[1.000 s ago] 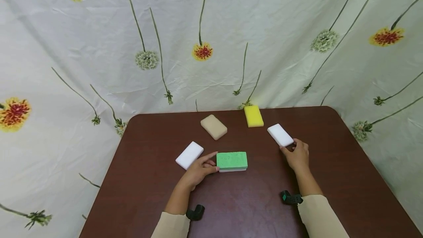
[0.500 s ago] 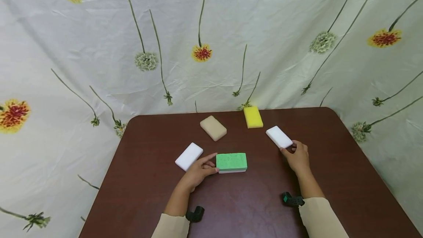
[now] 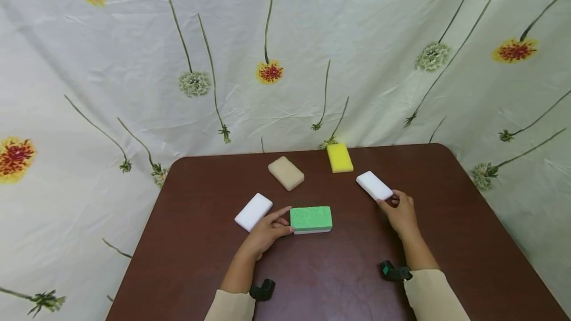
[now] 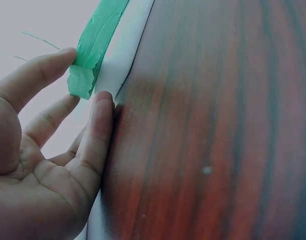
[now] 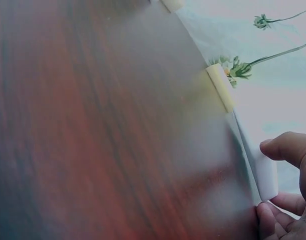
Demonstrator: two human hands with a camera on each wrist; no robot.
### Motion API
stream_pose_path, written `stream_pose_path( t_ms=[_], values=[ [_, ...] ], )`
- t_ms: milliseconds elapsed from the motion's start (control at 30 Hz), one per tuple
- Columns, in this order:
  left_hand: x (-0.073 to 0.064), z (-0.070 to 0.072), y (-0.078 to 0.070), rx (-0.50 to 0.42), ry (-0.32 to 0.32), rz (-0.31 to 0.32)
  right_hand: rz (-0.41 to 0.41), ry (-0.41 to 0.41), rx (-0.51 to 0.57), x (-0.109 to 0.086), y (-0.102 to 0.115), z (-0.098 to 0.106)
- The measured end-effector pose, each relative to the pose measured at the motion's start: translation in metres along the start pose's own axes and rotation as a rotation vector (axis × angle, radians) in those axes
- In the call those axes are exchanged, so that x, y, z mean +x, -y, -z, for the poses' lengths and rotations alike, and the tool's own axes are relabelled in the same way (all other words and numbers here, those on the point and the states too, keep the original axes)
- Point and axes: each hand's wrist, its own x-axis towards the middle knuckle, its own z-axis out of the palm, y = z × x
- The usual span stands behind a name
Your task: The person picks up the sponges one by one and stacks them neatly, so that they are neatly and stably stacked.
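A green sponge (image 3: 311, 218) with a white layer under it lies mid-table; I cannot tell if the two are separate pieces. My left hand (image 3: 267, 232) spans its left end, thumb and index finger at the two corners. In the left wrist view, fingertips touch the end of the green sponge (image 4: 100, 30). Farther right, my right hand (image 3: 402, 214) pinches the near right end of a white sponge (image 3: 373, 185) between thumb and fingers. The right wrist view has the thumb against the side of this white sponge (image 5: 260, 165), with other fingers curled low at its end.
Another white sponge (image 3: 253, 212) lies just beyond my left hand. A beige sponge (image 3: 286, 174) and a yellow sponge (image 3: 340, 158) lie farther back. A flowered cloth (image 3: 223, 63) hangs behind the far edge of the dark wooden table (image 3: 200, 261).
The head view has shifted slightly. The right white sponge seems to have come a little nearer; the left hand and green sponge keep their places on the table.
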Motion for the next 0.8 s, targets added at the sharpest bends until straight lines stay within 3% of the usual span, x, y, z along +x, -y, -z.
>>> stream_pose_path(
  t_ms=[467, 800],
  values=[
    [-0.001, -0.002, 0.000, -0.024, -0.026, 0.003, 0.009, -0.010, 0.063, -0.011, 0.003, -0.001],
    [-0.001, -0.004, 0.000, -0.046, -0.038, -0.003, 0.091, -0.012, 0.087, -0.021, 0.008, -0.006]
  ],
)
